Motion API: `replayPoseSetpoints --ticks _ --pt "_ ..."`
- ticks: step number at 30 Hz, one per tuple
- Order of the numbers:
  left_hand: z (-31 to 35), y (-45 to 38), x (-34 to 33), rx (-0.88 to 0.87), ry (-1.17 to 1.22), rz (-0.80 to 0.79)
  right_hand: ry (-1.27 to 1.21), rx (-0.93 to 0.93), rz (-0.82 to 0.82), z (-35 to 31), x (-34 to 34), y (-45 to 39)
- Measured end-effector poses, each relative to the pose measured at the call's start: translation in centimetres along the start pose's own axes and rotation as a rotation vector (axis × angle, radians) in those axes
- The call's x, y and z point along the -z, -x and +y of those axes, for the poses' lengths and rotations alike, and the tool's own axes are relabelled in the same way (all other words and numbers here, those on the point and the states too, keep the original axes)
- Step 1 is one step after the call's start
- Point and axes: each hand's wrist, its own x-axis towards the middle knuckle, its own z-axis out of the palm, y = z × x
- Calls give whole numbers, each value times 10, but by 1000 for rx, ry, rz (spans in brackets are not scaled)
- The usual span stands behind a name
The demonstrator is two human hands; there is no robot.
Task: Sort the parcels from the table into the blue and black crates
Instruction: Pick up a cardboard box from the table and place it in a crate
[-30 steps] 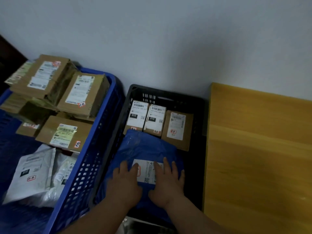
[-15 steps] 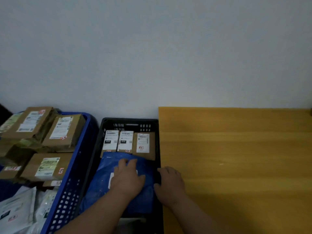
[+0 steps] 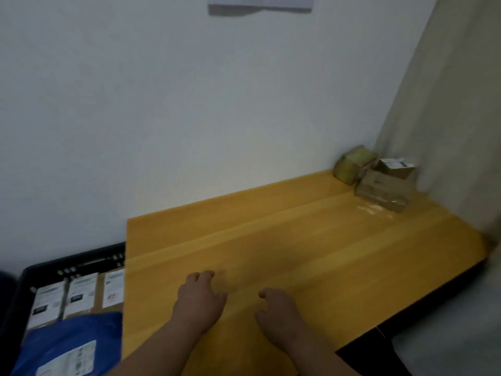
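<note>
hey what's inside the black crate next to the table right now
The black plastic crate holds three labelled brown cardboard boxes standing in a row at the back and a blue plastic mailer bag in front. Anything under the bag is hidden.

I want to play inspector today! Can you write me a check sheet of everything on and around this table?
Surface: yellow wooden table, mostly bare, a pale smear near the far right corner.
Job's things: three cardboard parcels huddled in the far right corner; black crate left of the table holds three labelled boxes and a blue bag.
Clutter: nothing seen.
Hands: left hand and right hand over the table's near part, fingers loosely curled, holding nothing.
Cables: nothing seen.
Surroundings: white wall with a paper at the top; pale curtain on the right.
</note>
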Motion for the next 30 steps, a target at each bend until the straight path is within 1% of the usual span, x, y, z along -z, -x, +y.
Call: replayPoseSetpoints --ticks 2,4,7,9,15,22,25,30 --pt "62 -8 -30 -39 4 -35 -66 -60 -3 59 43 0" --pt "100 -9 -50 -51 26 -69 -126 -136 -12 96 73 3" --pt "172 -10 -89 -91 87 -138 -158 -198 64 165 123 6" --pt "208 -14 -107 -112 106 -171 -166 -222 91 195 146 2" --pt "274 -53 -137 -87 140 -196 -229 -211 81 245 186 -33" --pt "334 -128 -168 -61 224 -212 -361 -311 134 287 248 -91" --pt "367 -159 -176 -65 249 -204 -434 -374 216 309 277 -121" --pt "415 -208 -186 -40 272 -196 -560 -487 374 350 298 -178"
